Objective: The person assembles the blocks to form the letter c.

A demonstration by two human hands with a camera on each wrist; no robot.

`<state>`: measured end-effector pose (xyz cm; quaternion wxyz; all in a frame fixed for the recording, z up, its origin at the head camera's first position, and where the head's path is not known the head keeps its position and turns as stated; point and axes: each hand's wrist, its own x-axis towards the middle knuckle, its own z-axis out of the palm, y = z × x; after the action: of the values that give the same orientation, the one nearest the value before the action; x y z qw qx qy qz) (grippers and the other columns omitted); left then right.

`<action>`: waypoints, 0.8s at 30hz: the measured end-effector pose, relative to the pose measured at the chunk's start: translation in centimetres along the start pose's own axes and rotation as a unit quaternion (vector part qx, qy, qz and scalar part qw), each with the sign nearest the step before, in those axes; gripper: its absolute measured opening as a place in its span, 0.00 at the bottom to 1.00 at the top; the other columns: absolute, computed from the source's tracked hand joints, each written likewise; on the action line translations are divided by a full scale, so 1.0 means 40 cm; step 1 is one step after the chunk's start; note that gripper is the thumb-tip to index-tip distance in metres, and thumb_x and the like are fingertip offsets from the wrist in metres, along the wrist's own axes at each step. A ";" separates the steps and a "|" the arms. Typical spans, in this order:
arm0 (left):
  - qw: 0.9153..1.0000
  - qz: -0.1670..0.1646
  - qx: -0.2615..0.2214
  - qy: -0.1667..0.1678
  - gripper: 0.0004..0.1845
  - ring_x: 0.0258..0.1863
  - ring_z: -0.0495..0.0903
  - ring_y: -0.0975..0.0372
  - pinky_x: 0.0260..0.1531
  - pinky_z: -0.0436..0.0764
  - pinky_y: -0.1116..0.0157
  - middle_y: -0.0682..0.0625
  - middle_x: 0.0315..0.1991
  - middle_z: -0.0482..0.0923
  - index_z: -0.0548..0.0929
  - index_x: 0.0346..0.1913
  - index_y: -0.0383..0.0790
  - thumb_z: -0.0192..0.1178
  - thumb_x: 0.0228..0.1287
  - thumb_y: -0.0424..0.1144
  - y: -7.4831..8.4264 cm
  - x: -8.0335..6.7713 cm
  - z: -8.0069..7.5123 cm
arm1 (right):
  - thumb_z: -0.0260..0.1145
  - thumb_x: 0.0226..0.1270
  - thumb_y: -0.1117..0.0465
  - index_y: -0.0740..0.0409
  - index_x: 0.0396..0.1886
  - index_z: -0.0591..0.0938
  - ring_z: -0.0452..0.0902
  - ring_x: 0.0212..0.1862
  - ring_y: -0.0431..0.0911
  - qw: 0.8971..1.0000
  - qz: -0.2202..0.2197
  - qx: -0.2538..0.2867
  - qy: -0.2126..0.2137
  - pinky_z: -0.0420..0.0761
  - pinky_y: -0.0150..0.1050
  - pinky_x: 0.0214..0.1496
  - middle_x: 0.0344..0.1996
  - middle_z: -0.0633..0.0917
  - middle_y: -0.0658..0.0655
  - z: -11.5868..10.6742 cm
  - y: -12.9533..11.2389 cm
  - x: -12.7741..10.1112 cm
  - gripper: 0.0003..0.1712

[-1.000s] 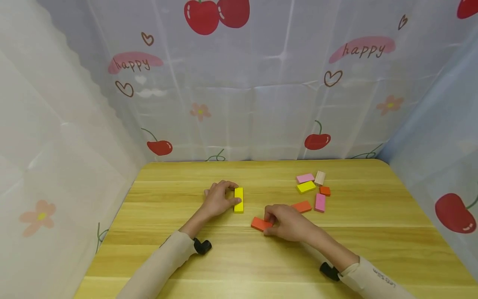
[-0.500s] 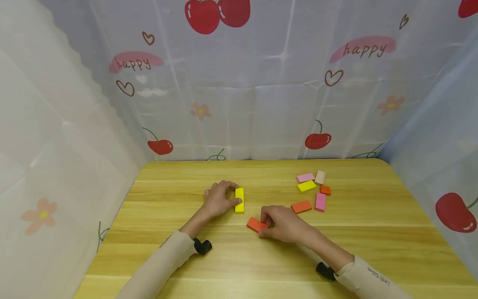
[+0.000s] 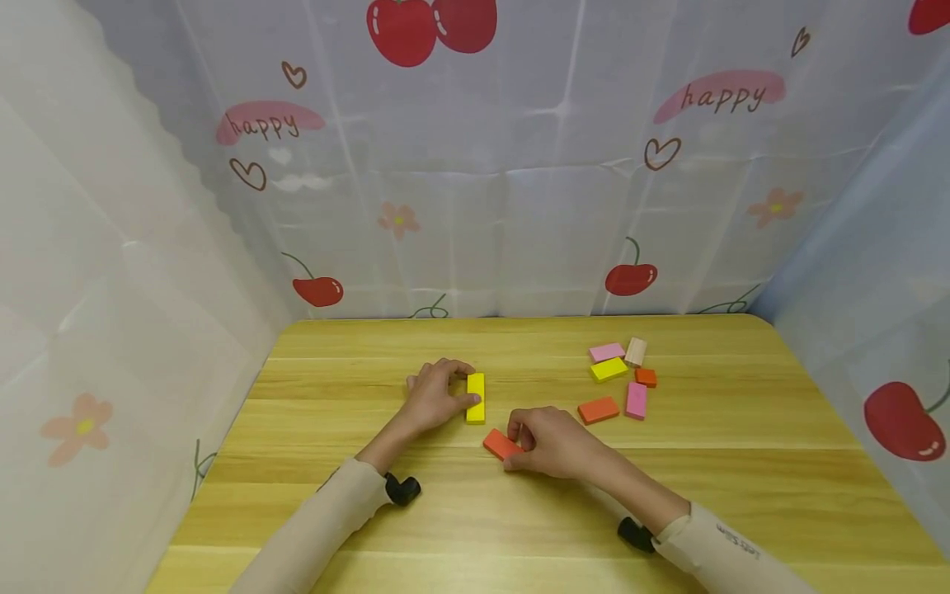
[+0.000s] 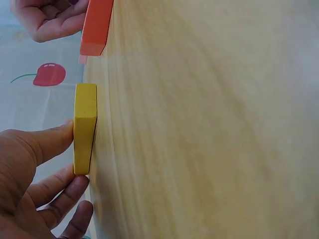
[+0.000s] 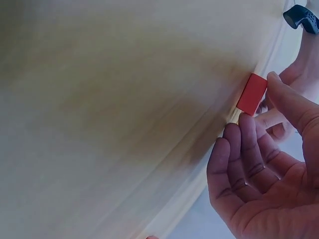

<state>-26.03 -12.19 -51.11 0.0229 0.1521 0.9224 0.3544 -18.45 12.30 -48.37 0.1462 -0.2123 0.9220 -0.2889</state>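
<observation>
Your right hand (image 3: 552, 441) pinches the orange block (image 3: 500, 444) and has slid it left along the table (image 3: 445, 528), closer to the yellow block (image 3: 476, 398), now at its 11 o'clock. Your left hand (image 3: 434, 396) stays put, thumb and fingers gripping the yellow block. The two blocks are near but not touching, so the joining looks unfinished.

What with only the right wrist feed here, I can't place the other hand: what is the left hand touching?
Observer: The left hand holds a flat yellow wooden block that lies on the wooden table.
Operator: How near is that to my block?
Observer: The flat orange wooden block at the right hand's fingers lies just short of the yellow one's near end, not touching it.
Operator: Any other blocks?
Observer: A cluster of six loose blocks lies further right.
</observation>
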 end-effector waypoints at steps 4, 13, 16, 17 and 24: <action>1.000 0.000 0.000 0.000 0.24 0.54 0.76 0.52 0.56 0.59 0.46 0.49 0.58 0.86 0.87 0.62 0.49 0.77 0.66 0.49 -0.003 -0.001 0.003 | 0.83 0.62 0.45 0.48 0.40 0.84 0.74 0.31 0.42 1.000 0.001 -0.001 0.000 0.72 0.37 0.35 0.27 0.81 0.46 0.005 -0.002 0.004 0.19; 1.000 0.002 0.004 -0.001 0.24 0.55 0.76 0.52 0.56 0.59 0.46 0.50 0.59 0.85 0.87 0.62 0.50 0.77 0.66 0.50 -0.006 -0.001 0.005 | 0.83 0.62 0.44 0.48 0.40 0.84 0.74 0.29 0.41 1.000 0.004 -0.008 0.007 0.72 0.37 0.33 0.26 0.81 0.46 0.016 -0.017 0.011 0.20; 1.000 0.000 0.005 -0.002 0.24 0.55 0.76 0.53 0.56 0.60 0.47 0.51 0.58 0.85 0.86 0.62 0.50 0.77 0.66 0.50 -0.009 -0.001 0.006 | 0.83 0.62 0.44 0.49 0.40 0.83 0.74 0.28 0.42 1.000 0.005 -0.011 0.009 0.71 0.37 0.32 0.25 0.80 0.46 0.019 -0.024 0.016 0.21; 1.000 0.000 0.005 -0.003 0.24 0.54 0.75 0.53 0.56 0.60 0.47 0.51 0.58 0.85 0.86 0.62 0.51 0.77 0.66 0.50 -0.009 0.000 0.006 | 0.83 0.62 0.44 0.50 0.40 0.83 0.74 0.28 0.42 1.000 0.005 -0.011 0.010 0.71 0.37 0.32 0.25 0.80 0.46 0.020 -0.026 0.018 0.21; 1.000 0.000 0.000 -0.002 0.24 0.53 0.75 0.53 0.54 0.59 0.48 0.51 0.57 0.86 0.86 0.62 0.50 0.77 0.66 0.50 -0.011 0.003 0.003 | 0.83 0.61 0.42 0.50 0.40 0.84 0.73 0.27 0.42 1.000 0.008 -0.015 0.016 0.70 0.37 0.32 0.24 0.80 0.46 0.028 -0.036 0.027 0.22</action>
<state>-26.22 -12.37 -51.49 0.0251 0.1527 0.9225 0.3536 -18.51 10.18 -48.55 0.1301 -0.2023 0.9302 -0.2774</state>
